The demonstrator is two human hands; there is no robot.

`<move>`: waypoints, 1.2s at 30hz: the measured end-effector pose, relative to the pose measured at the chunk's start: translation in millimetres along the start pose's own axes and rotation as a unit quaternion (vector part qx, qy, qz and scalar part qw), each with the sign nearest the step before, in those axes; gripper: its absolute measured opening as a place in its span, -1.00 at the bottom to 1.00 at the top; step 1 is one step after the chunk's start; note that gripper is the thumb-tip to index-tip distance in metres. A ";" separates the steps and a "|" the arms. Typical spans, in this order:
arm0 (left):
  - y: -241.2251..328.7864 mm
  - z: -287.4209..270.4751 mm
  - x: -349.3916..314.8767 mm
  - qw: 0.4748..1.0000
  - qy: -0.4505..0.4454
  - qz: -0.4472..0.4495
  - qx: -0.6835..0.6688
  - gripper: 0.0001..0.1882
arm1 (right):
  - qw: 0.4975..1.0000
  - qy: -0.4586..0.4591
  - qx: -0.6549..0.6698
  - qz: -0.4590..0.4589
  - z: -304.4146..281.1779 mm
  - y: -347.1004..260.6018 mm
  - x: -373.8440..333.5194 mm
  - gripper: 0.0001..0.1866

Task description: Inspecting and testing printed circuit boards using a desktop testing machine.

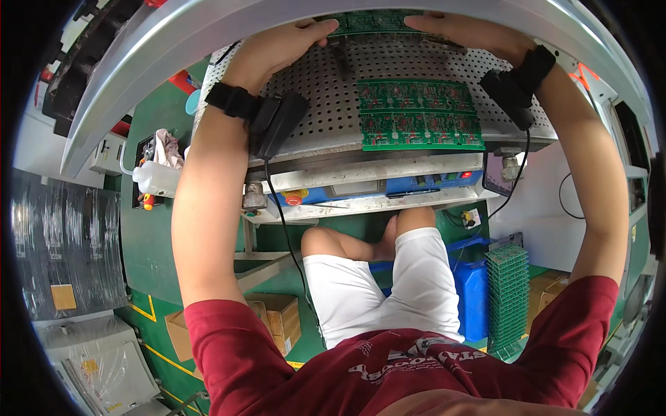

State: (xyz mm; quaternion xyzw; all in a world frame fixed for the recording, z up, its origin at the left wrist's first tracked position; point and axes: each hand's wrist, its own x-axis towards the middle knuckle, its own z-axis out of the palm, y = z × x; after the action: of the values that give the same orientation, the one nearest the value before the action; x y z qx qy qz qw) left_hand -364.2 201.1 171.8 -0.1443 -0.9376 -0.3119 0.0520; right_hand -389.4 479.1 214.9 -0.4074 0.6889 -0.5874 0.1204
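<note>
At the far side of the perforated metal plate point(305, 118), a green circuit board point(371, 24) is held level between my two hands. My left hand point(295, 40) pinches its left end, thumb on top. At the opposite end, my right hand point(461, 29) grips with the thumb laid on the board. The pale curved hood edge partly hides the board and my fingers. Closer to me, a second green circuit board panel point(420, 116) in two rows lies flat on the plate, its front edge at the plate's near edge. Neither hand touches that one.
A curved hood point(208, 28) arches over the plate. The blue front panel point(409, 186) carries a red push button point(294, 199). A plastic bottle point(154, 179) stands at left. A stack of green boards point(508, 295), a blue bin point(474, 298) and cardboard boxes point(281, 320) are below.
</note>
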 end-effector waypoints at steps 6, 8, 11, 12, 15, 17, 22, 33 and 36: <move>5.9 -3.0 -0.4 0.998 0.023 0.056 -0.026 -0.56 | 1.000 -0.010 -0.007 0.010 -17.6 22.9 -4.5 -0.66; 12.9 -6.2 -3.7 0.996 0.037 0.075 -0.037 -0.60 | 1.000 -0.017 -0.008 0.014 -34.0 33.1 -6.3 -0.65; 21.8 -6.1 -14.9 0.993 0.048 0.092 -0.048 -0.64 | 0.999 -0.024 -0.007 0.019 -30.3 36.8 -8.7 -0.65; 25.2 -4.1 -20.5 0.991 0.068 0.082 -0.086 -0.63 | 0.978 -0.017 -0.208 -0.005 -25.4 39.0 -3.6 -0.60; 30.1 -3.2 -4.7 0.997 0.024 -0.027 -0.067 -0.61 | 0.925 0.016 -0.381 -0.003 -21.9 28.9 -7.7 -0.44; 14.9 -11.9 2.7 0.988 -0.046 -0.147 -0.002 -0.66 | 0.865 -0.077 -0.430 0.246 0.7 -13.6 -2.3 -0.34; -13.0 -30.3 -22.9 0.999 0.038 0.001 -0.032 -0.55 | 0.770 0.104 -0.621 0.107 4.9 6.2 -14.5 -0.27; 62.8 56.6 -277.7 0.913 0.027 0.026 -0.407 -0.73 | 0.967 0.138 0.160 0.142 155.0 -28.8 -215.0 -0.69; 62.0 110.1 -275.2 0.891 0.008 -0.021 -0.453 -0.77 | 0.932 0.273 0.209 0.118 175.2 19.6 -197.1 -0.59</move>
State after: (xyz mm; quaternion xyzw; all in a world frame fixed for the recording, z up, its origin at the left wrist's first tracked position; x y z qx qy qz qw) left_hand -84.0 248.9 67.4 -0.1303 -0.6973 -0.7046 -0.0179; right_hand -158.8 492.6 86.3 -0.1127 0.6001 -0.7881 0.0778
